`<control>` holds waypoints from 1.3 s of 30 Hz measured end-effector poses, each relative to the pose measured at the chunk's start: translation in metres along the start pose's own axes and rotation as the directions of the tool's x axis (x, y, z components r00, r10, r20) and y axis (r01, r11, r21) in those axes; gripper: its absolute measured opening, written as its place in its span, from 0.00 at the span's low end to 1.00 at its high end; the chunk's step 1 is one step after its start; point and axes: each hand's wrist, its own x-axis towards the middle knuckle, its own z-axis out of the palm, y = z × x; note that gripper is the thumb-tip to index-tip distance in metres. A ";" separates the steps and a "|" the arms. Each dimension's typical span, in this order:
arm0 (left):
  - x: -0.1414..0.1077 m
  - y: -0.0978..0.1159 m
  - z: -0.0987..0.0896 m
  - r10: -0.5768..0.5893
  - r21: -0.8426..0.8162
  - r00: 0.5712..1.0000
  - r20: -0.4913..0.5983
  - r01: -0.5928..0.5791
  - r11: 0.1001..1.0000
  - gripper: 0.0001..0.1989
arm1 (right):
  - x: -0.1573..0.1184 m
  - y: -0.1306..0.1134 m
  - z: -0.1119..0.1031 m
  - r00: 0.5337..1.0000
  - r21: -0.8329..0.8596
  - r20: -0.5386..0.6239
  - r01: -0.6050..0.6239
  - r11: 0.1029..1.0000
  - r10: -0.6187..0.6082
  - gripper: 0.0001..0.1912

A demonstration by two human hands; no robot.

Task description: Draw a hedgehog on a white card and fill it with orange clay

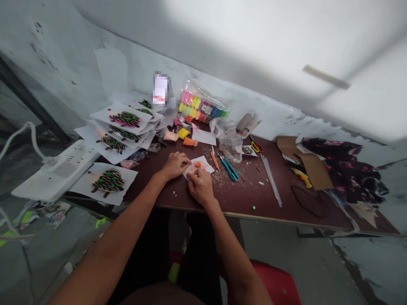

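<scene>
A small white paper (207, 167) with an orange pattern lies on the brown table (178, 199) between my hands. An orange lump (199, 164) rests on it. My left hand (174, 165) touches the paper's left edge, fingers bent together; anything under them is hidden. My right hand (201, 184) is on the paper's lower part, its fingers curled just below the orange lump; whether they pinch something is too small to tell. An orange pen-like tool (215, 161) and blue-handled pliers (229, 169) lie to the right of the paper.
Papers with hedgehog pictures (108, 182) are piled at the left beside a white power strip (54, 173). Coloured clay packs (203, 106) stand at the back. Scissors (257, 147), clear sticks (271, 180), cardboard (314, 169) and dark flowered cloth (346, 169) lie further right.
</scene>
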 end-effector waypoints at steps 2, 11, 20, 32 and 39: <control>0.000 0.000 0.000 -0.001 0.004 1.000 0.000 0.001 1.000 0.12 | 0.000 0.000 0.000 1.000 0.029 -0.008 0.012 1.000 -0.011 0.11; 0.000 0.002 -0.002 -0.006 0.005 1.000 0.016 0.006 1.000 0.12 | -0.003 0.003 0.000 0.985 0.093 -0.123 -0.106 0.990 0.117 0.14; -0.001 0.001 -0.001 -0.005 0.001 1.000 0.002 0.005 1.000 0.12 | -0.005 -0.003 -0.003 0.997 -0.032 -0.070 -0.032 0.999 0.029 0.08; -0.001 0.003 -0.002 -0.009 -0.002 1.000 0.004 0.009 1.000 0.12 | -0.004 -0.002 -0.003 0.998 -0.023 -0.060 -0.036 0.999 0.035 0.11; -0.001 0.004 -0.003 -0.007 0.008 1.000 0.017 0.007 1.000 0.12 | -0.004 -0.003 -0.003 0.999 -0.048 -0.031 -0.023 0.999 0.022 0.11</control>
